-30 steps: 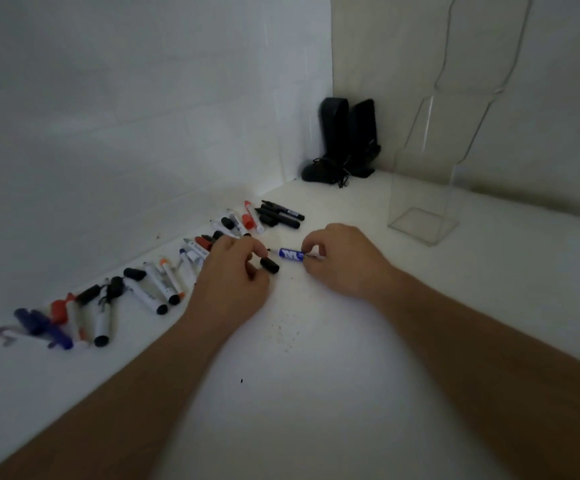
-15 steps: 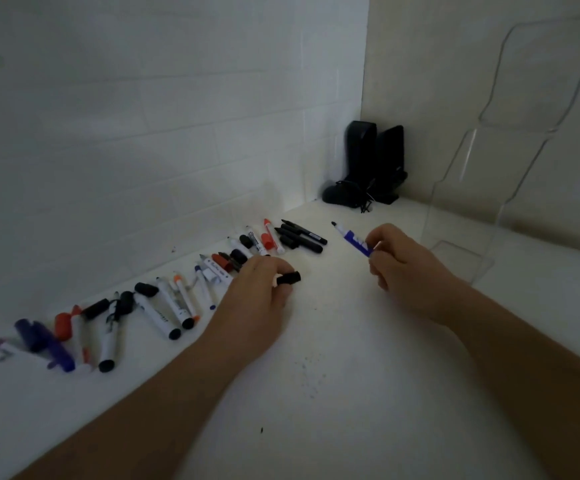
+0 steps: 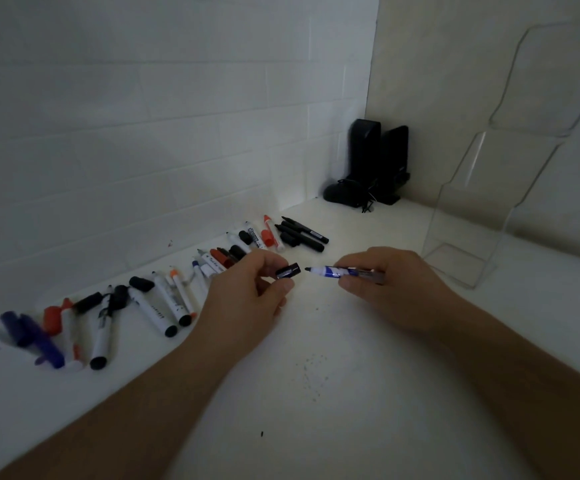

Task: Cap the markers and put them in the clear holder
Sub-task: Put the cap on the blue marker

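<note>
One uncapped blue-and-white marker [image 3: 342,271] pinched in right hand [image 3: 390,285], tip just short of small black cap [image 3: 288,270] gripped by left hand [image 3: 247,299], both above white table [image 3: 316,393], loose marker row [image 3: 164,289] left, clear acrylic holder [image 3: 461,261] right.

Two bare forearms reach in from the lower edge of the frame, ending in the left hand [image 3: 247,299] and the right hand [image 3: 390,289]. No sleeves cover either forearm up to the frame edge. No rings, watch, bracelets or gloves show. A short, unpainted thumbnail shows on the left hand.
</note>
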The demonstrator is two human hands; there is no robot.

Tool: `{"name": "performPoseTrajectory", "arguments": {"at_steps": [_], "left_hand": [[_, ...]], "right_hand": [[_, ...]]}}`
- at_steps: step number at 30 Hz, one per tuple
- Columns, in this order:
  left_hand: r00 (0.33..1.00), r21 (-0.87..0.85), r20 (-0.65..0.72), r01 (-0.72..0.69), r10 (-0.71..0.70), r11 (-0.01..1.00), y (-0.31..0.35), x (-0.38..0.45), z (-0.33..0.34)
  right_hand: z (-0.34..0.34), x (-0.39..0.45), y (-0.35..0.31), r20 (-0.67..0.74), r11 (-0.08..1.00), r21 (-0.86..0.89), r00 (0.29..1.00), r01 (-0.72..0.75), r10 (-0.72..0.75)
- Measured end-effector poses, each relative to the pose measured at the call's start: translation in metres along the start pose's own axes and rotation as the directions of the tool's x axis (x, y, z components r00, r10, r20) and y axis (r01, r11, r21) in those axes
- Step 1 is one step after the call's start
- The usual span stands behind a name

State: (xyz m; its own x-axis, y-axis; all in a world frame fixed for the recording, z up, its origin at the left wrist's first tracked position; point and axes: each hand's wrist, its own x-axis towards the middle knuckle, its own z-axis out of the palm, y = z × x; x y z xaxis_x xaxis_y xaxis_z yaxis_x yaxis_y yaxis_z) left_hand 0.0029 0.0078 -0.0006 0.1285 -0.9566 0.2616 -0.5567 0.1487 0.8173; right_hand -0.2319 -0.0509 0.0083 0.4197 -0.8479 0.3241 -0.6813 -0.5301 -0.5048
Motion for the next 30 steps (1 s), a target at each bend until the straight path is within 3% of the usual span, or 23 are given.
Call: {"name": "performPoseTrajectory", "arguments": {"at_steps": [12,20,26,30], "left_hand": [[1.0,0.051,0.014,-0.011,0.011,0.999,0.004,-0.001,-0.001],[0.997,0.192,0.05,-0.064,0.056,0.979,0.005,-0.002,0.001],[0.996,0.131,0.061,-0.066,0.059,0.989,0.005,-0.002,0.001],[0.997,0.064,0.059,-0.047,0.043,0.997,0.004,-0.001,0.002]], "right_hand": [[0.002,0.001,0.0,-0.023,0.997,-0.059,0.999,0.043,-0.044],[0.012,0.004,-0.007,0.019,0.984,-0.157,0.997,0.082,-0.08],[0.012,0.004,-0.013,-0.055,0.979,-0.184,0.993,0.089,-0.1],[0.01,0.004,-0.017,-0.021,0.98,-0.174,0.994,0.101,-0.106]]}}
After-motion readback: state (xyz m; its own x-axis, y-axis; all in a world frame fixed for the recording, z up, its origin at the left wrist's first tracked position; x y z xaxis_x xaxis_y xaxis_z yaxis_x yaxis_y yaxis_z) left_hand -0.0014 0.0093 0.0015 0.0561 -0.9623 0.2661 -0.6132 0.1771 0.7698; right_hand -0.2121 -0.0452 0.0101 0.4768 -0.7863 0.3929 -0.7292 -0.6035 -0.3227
